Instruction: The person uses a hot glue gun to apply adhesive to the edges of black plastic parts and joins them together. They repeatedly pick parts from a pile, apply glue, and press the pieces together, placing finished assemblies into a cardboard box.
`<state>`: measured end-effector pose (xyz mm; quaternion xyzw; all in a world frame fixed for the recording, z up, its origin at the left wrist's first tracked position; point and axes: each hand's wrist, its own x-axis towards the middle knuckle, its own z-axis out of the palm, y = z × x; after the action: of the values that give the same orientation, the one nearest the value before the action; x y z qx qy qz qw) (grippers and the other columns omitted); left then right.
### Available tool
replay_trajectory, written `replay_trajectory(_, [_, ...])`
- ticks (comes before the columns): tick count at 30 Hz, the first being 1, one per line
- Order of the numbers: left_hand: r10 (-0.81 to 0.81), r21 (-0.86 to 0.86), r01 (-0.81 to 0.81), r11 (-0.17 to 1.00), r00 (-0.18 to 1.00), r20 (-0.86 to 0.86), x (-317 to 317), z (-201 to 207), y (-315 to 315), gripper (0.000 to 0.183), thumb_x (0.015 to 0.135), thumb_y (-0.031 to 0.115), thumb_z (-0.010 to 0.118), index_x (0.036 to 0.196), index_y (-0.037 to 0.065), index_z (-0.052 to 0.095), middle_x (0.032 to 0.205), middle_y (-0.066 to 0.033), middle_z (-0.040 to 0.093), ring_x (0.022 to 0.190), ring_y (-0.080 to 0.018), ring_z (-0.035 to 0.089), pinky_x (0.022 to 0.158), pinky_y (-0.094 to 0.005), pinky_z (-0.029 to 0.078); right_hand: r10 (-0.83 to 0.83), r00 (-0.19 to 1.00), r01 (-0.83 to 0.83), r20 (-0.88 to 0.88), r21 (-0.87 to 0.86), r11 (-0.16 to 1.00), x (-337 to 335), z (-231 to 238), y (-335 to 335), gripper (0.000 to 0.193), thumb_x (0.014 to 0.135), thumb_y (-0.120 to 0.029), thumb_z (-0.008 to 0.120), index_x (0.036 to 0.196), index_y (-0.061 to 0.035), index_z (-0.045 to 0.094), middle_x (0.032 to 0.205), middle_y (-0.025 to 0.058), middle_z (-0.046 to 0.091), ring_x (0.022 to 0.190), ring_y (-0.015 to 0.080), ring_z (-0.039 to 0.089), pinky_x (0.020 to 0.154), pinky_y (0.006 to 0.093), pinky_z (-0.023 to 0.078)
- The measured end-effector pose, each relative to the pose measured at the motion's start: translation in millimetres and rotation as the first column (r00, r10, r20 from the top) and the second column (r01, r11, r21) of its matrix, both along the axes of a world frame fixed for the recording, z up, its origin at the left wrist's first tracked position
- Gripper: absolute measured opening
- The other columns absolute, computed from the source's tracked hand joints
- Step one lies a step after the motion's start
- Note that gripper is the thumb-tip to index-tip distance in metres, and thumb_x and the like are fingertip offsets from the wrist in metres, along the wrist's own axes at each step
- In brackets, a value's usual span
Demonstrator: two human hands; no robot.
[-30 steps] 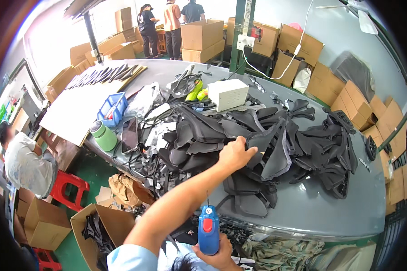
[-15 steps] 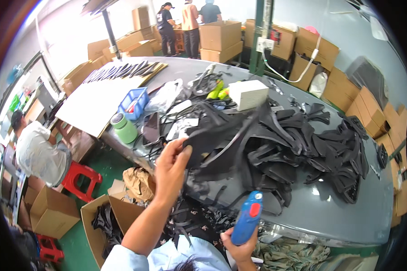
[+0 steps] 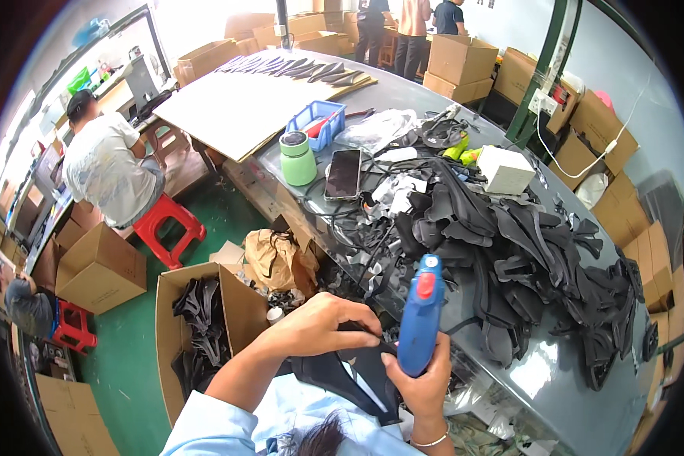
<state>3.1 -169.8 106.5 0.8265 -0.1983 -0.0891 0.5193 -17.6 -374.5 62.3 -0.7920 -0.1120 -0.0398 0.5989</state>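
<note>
My left hand (image 3: 323, 327) is closed on the edge of a black, flat, soft-looking piece (image 3: 330, 372), which hangs close in front of my body with a pale strip along part of it. In my right hand (image 3: 422, 384) is a blue handheld tool (image 3: 419, 323) with a red button, its tip pointing up and away. The right thumb lies beside the black piece; I cannot tell whether it touches it. Just beyond the tool, a heap of similar black pieces (image 3: 509, 258) covers much of the grey table (image 3: 539, 372).
On the table stand a green bottle (image 3: 298, 159), a phone (image 3: 343, 175), a blue basket (image 3: 328, 135) and a white box (image 3: 506, 170). A carton (image 3: 239, 304) of black pieces is at my left, beside brown paper (image 3: 277, 258). Someone (image 3: 110, 159) sits on a red stool (image 3: 167, 228).
My left hand has drawn the black piece off the heap, down toward my body. The right hand has raised the blue tool. My view has turned left.
</note>
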Motion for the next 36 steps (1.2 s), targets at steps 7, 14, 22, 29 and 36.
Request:
replay_trajectory(7, [0.224, -0.479, -0.439, 0.76, 0.869, -0.441, -41.9, -46.6, 15.6, 0.049, 0.078, 0.022, 0.07, 0.116, -0.001, 0.05, 0.099, -0.0062, 0.062, 0.093, -0.0114, 0.056, 0.082, -0.0263, 0.044, -0.177, 0.983, 0.183, -0.048, 0.21, 0.96, 10.6, 4.0, 2.7, 0.047, 0.065, -0.007, 0.075, 0.1, -0.0014, 0.044, 0.085, 0.0061, 0.056, 0.072, 0.0122, 0.056, 0.068, 0.0256, 0.046])
replay_trajectory(14, [0.427, -0.532, -0.656, 0.536, 0.754, -0.499, -53.0, -28.1, 19.0, 0.022, 0.084, 0.011, 0.059, 0.103, -0.002, 0.056, 0.092, -0.0025, 0.061, 0.082, -0.0073, 0.055, 0.074, -0.0214, 0.044, -0.101, 0.992, 0.096, -0.076, -0.066, 0.993, -2.1, -8.2, 7.9, 0.055, 0.06, -0.02, 0.082, 0.097, -0.0028, 0.045, 0.078, 0.0062, 0.055, 0.068, 0.0157, 0.056, 0.065, 0.0302, 0.045])
replay_trajectory(22, [0.839, -0.488, -0.811, 0.321, 0.483, -0.25, -58.1, -27.2, 11.9, 0.02, 0.082, 0.012, 0.062, 0.096, -0.002, 0.057, 0.074, -0.0006, 0.059, 0.066, -0.005, 0.05, 0.059, -0.0197, 0.041, 0.284, 0.953, -0.211, 0.108, -0.437, 0.874, -39.9, -21.6, 30.1, 0.056, 0.065, -0.027, 0.078, 0.105, -0.0006, 0.05, 0.08, 0.0219, 0.061, 0.071, 0.0377, 0.061, 0.063, 0.042, 0.048])
replay_trajectory(29, [0.891, -0.466, -0.808, 0.359, 0.445, -0.086, -63.4, -30.3, 9.5, 0.017, 0.082, 0.011, 0.063, 0.093, -0.001, 0.058, 0.067, 0.0004, 0.055, 0.059, -0.0031, 0.044, 0.052, -0.0194, 0.036, 0.348, 0.927, -0.262, 0.139, -0.421, 0.868, -43.2, -20.3, 29.7, 0.057, 0.065, -0.029, 0.079, 0.104, 0.0017, 0.051, 0.078, 0.0222, 0.06, 0.068, 0.037, 0.06, 0.061, 0.0411, 0.048])
replay_trajectory(36, [0.853, -0.414, -0.787, 0.458, 0.52, -0.045, -66.4, -14.4, 2.8, 0.019, 0.082, 0.007, 0.061, 0.098, -0.002, 0.057, 0.073, -0.0043, 0.061, 0.063, -0.0048, 0.052, 0.058, -0.0202, 0.043, 0.355, 0.925, -0.28, 0.133, -0.391, 0.877, -42.8, -11.4, 32.9, 0.057, 0.064, -0.028, 0.079, 0.103, 0.0015, 0.05, 0.079, 0.021, 0.06, 0.067, 0.0369, 0.06, 0.06, 0.04, 0.048])
